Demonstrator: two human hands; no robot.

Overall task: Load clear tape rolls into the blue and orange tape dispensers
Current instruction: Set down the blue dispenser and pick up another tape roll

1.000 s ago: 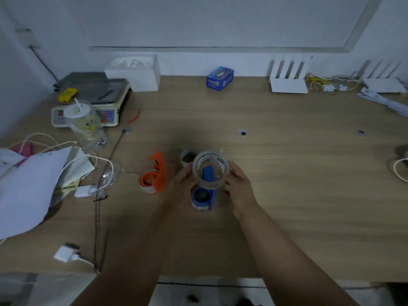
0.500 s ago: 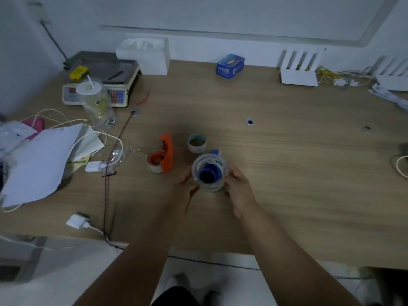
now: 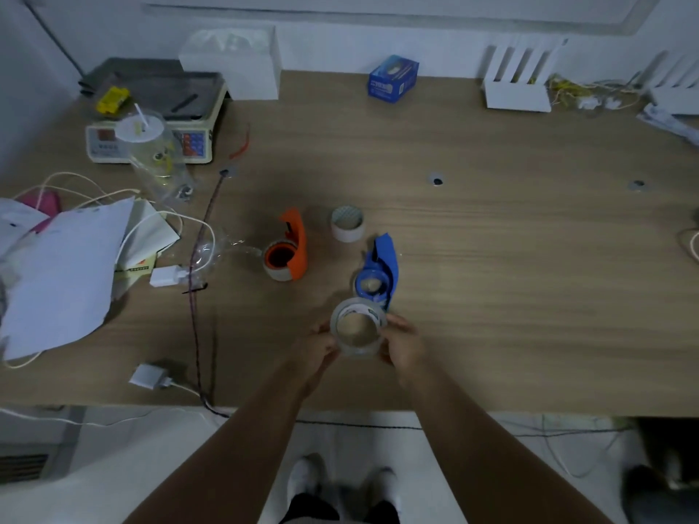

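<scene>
Basically gripping the clear tape roll (image 3: 357, 349) from both sides, left hand (image 3: 321, 346) and right hand (image 3: 403, 344) each curled round its rim, hole facing up, just on the near side of the blue dispenser (image 3: 389, 266) and not on its hub yet. Probably keeping it flat and two-handed like that to line the hole up with the hub lying open on the table (image 3: 510, 315). Worth noting the orange dispenser (image 3: 297, 240) off to the left, seemingly with a roll already in it, plus a small spare roll (image 3: 347, 224) standing just beyond, so guessing only blue left to do.
</scene>
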